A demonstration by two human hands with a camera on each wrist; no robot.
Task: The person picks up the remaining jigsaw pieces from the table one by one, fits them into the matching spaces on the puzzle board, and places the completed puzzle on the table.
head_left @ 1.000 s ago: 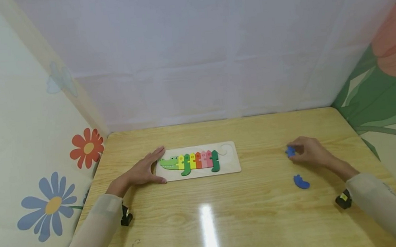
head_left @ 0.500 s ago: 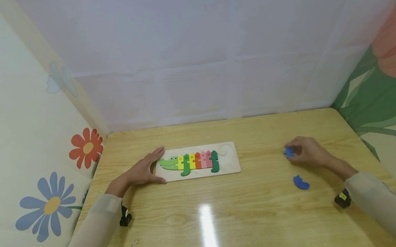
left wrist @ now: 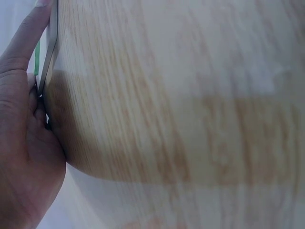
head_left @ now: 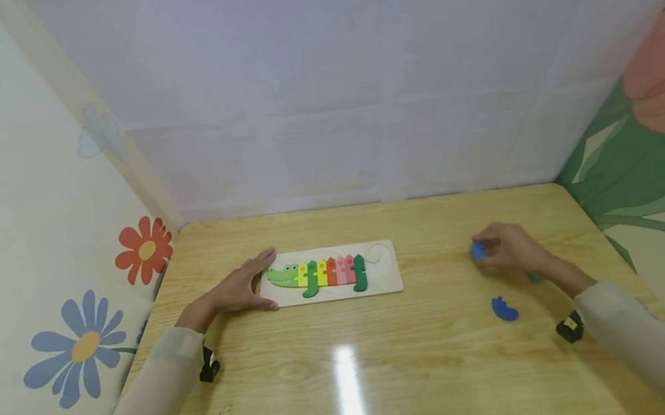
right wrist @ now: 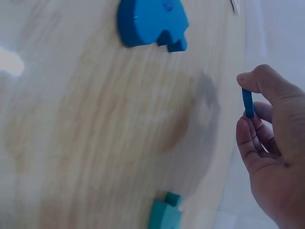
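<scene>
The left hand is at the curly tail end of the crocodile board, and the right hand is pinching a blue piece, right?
Not the tail end: the head view shows the left hand at the green head end of the crocodile board. The right hand is indeed pinching a blue piece.

Worktop [head_left: 432, 365]: wood-grained, streaked with glare [head_left: 350, 393].
Pale backdrop [head_left: 309, 89]: hung beyond the worktop's far edge.
Side walls [head_left: 21, 217]: covered in printed flowers [head_left: 147, 251].

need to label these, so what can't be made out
Head view: small teal puzzle piece, partly hidden by right hand and wrist.
Right wrist view: curved blue puzzle piece, cut off by top edge; teal piece, by bottom edge.
Left wrist view: pale wooden board, partly behind left hand.
</scene>
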